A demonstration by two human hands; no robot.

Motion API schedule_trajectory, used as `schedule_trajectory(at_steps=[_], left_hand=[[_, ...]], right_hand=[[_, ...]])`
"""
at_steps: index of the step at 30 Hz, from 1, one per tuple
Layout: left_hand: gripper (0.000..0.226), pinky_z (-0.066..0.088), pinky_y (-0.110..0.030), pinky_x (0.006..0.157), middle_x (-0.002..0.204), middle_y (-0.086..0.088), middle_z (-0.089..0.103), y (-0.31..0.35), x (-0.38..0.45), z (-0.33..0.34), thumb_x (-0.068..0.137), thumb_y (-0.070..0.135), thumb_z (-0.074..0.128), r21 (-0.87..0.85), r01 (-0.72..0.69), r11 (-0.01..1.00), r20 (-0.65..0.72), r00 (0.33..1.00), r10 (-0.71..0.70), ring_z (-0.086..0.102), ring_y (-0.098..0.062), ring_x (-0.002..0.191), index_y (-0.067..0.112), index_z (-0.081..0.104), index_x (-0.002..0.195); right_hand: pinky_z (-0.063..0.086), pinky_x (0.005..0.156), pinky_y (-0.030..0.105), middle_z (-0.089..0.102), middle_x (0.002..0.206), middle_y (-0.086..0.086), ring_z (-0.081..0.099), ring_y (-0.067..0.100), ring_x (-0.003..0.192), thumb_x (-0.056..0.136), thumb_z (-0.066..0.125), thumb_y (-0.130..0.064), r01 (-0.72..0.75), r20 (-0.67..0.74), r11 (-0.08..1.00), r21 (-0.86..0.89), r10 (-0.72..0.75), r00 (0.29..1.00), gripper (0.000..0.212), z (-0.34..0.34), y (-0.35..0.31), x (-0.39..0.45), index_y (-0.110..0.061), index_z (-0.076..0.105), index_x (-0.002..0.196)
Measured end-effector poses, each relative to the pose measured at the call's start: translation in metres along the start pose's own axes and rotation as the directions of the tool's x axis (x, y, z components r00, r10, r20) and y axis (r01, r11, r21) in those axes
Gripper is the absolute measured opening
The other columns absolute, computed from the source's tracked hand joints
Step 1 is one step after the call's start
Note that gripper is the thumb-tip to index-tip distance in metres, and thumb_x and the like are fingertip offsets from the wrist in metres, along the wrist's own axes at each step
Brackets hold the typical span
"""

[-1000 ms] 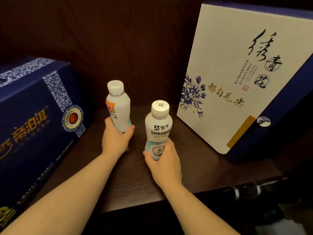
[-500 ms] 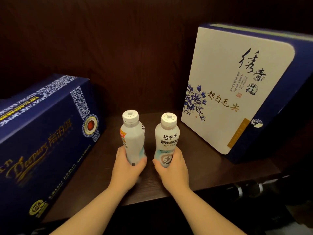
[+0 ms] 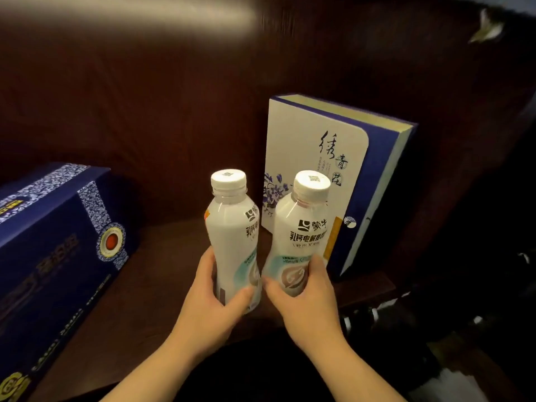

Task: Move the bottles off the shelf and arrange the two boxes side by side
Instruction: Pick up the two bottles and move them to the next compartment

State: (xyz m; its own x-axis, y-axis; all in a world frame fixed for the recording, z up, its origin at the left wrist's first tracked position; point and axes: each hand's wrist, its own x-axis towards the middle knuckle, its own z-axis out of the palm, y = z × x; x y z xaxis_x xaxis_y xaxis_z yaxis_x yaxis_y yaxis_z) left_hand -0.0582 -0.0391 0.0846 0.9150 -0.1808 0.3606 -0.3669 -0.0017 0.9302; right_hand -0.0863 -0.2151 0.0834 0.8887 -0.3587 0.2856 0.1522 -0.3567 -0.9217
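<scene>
1. Head view: our left hand (image 3: 208, 297) and right hand (image 3: 304, 297) each wrap a milk-drink bottle, left bottle (image 3: 232, 233) and right bottle (image 3: 301, 230), above the shelf (image 3: 156, 271) front.
2. We judge them light, smooth, fairly stiff; the narrow waist suits our grip.

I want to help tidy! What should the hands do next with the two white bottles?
Probably draw both clear of the dark wooden shelf: the left hand and right hand each grip a white plastic bottle near its front edge.
</scene>
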Motion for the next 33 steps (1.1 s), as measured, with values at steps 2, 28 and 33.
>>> schedule_trajectory(at_steps=[2, 28, 33], left_hand=[[0.073, 0.050, -0.015, 0.087, 0.127, 0.026, 0.062, 0.020, 0.000, 0.023, 0.072, 0.036, 0.075, -0.066, -0.030, 0.997, 0.040, 0.999, 0.033, 0.060, -0.003, 0.119, 0.036, 0.043, 0.138], [0.064, 0.058, -0.029, 0.083, 0.121, 0.018, 0.070, 0.054, 0.022, 0.565, 0.079, 0.024, 0.079, -0.167, 0.112, 0.980, 0.379, 0.925, -0.041, 0.066, -0.010, 0.115, 0.047, 0.049, 0.132], [0.069, 0.055, -0.014, 0.076, 0.117, 0.023, 0.070, 0.018, 0.075, 0.640, 0.086, -0.008, 0.069, -0.179, 0.158, 0.971, 0.392, 0.917, -0.077, 0.064, -0.001, 0.113, 0.036, 0.046, 0.134]], right_hand=[[0.052, 0.073, 0.017, 0.069, 0.107, -0.016, 0.066, -0.003, 0.097, 0.062, 0.083, -0.050, 0.028, -0.034, 0.999, -0.015, -0.029, 0.999, 0.057, -0.032, -0.008, -0.005, -0.053, 0.054, 0.111], [0.059, 0.078, 0.034, 0.067, 0.104, -0.011, 0.067, 0.006, 0.098, 0.061, 0.086, -0.045, -0.056, -0.370, 0.988, -0.144, -0.001, 0.929, 0.071, -0.521, 0.176, 0.042, -0.064, 0.047, 0.116], [0.058, 0.081, 0.033, 0.063, 0.109, -0.012, 0.064, 0.007, 0.104, 0.063, 0.084, -0.046, -0.061, -0.364, 0.982, -0.181, -0.010, 0.931, 0.073, -0.561, 0.221, 0.108, -0.074, 0.037, 0.111]])
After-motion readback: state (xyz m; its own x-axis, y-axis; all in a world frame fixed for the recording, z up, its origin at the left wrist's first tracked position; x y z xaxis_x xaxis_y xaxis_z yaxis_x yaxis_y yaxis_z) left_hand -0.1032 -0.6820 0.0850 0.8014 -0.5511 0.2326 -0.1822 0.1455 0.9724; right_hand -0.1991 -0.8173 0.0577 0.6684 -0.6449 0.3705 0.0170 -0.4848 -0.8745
